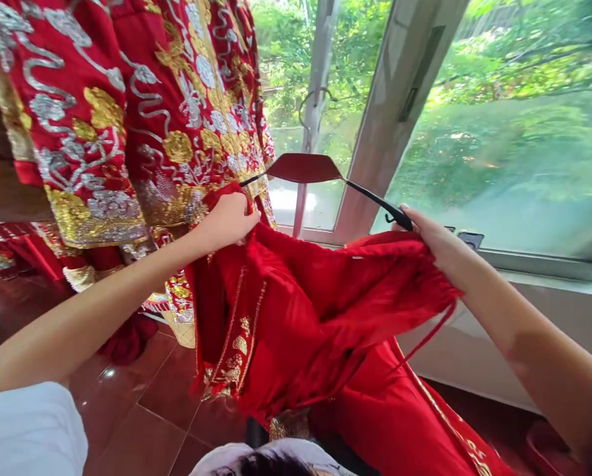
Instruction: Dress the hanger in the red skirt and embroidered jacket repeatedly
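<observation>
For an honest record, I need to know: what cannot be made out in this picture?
In the head view:
Hanger: its left end, hidden by left hand and red garment.
Embroidered garment: its top, cut off by upper edge.
Dark objects: too small to identify, partly behind right hand.

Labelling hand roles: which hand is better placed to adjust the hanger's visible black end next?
Probably the right hand: it is at the black end of the hanger. The left hand grips the red cloth toward the hanger's other end.
</observation>
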`<move>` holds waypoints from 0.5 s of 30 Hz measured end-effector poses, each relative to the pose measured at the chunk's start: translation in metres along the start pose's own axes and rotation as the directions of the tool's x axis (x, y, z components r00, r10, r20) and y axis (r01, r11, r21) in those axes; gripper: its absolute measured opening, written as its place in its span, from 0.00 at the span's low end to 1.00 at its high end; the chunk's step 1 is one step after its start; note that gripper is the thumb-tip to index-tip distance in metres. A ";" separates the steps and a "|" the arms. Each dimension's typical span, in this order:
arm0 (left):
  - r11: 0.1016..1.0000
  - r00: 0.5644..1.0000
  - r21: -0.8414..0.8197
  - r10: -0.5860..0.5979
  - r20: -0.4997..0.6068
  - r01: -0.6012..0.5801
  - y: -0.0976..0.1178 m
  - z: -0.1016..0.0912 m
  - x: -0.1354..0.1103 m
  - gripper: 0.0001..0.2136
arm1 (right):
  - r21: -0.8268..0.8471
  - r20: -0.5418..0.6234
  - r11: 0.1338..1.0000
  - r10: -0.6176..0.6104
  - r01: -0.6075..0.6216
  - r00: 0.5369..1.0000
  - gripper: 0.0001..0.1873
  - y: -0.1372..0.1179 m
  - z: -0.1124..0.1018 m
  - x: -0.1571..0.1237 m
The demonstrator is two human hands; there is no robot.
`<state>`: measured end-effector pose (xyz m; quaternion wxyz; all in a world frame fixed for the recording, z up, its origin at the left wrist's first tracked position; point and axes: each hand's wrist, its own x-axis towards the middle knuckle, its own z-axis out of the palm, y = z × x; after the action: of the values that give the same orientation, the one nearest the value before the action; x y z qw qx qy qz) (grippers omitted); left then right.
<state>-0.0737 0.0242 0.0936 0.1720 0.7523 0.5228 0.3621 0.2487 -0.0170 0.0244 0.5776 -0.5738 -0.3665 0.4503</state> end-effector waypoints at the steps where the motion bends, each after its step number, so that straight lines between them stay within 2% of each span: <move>1: 0.988 0.997 0.131 0.078 -0.016 -0.076 0.003 0.009 0.000 0.11 | 0.057 0.021 0.997 0.047 -0.048 0.999 0.22 -0.002 0.002 -0.002; 3: 0.906 0.954 0.337 0.294 -0.064 -0.256 0.019 0.026 0.004 0.07 | 0.094 0.041 0.992 0.075 -0.078 0.996 0.23 -0.003 0.004 -0.001; 4: 0.854 0.908 0.381 0.411 -0.075 -0.355 0.031 0.036 0.008 0.06 | 0.083 0.028 0.995 0.060 -0.062 0.998 0.24 -0.003 0.004 0.001; 7: 0.637 0.698 0.419 0.716 -0.010 -0.647 0.070 0.072 0.027 0.10 | 0.004 -0.034 1.000 -0.020 0.020 0.999 0.26 -0.001 -0.001 0.009; 8: 0.571 0.638 0.423 0.770 0.020 -0.703 0.079 0.084 0.035 0.12 | -0.025 -0.032 0.999 -0.041 0.040 0.999 0.27 -0.001 -0.004 0.010; 9: 0.529 0.601 0.429 0.799 0.041 -0.732 0.087 0.096 0.043 0.13 | -0.044 -0.018 0.998 -0.054 0.053 0.998 0.29 0.000 -0.008 0.010; 10: 0.508 0.585 0.437 0.809 0.053 -0.742 0.091 0.106 0.050 0.14 | -0.059 -0.004 0.996 -0.061 0.061 0.998 0.31 0.000 -0.012 0.009; 12: 0.506 0.585 0.438 0.809 0.058 -0.743 0.093 0.119 0.063 0.16 | -0.113 0.024 0.988 -0.101 0.103 0.995 0.31 -0.001 -0.023 0.002; 14: 0.523 0.590 0.409 0.806 0.049 -0.748 0.090 0.124 0.069 0.18 | -0.250 0.101 0.948 -0.175 0.195 0.979 0.19 -0.003 -0.036 -0.008; 15: 0.533 0.593 0.389 0.804 0.044 -0.751 0.089 0.123 0.070 0.20 | -0.348 0.164 0.907 -0.191 0.238 0.968 0.17 -0.004 -0.043 -0.012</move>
<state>0.0879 0.0679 0.0920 -0.1888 0.8962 0.2009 0.3477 0.2853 -0.0419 0.0263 0.4825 -0.5975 -0.5405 0.3435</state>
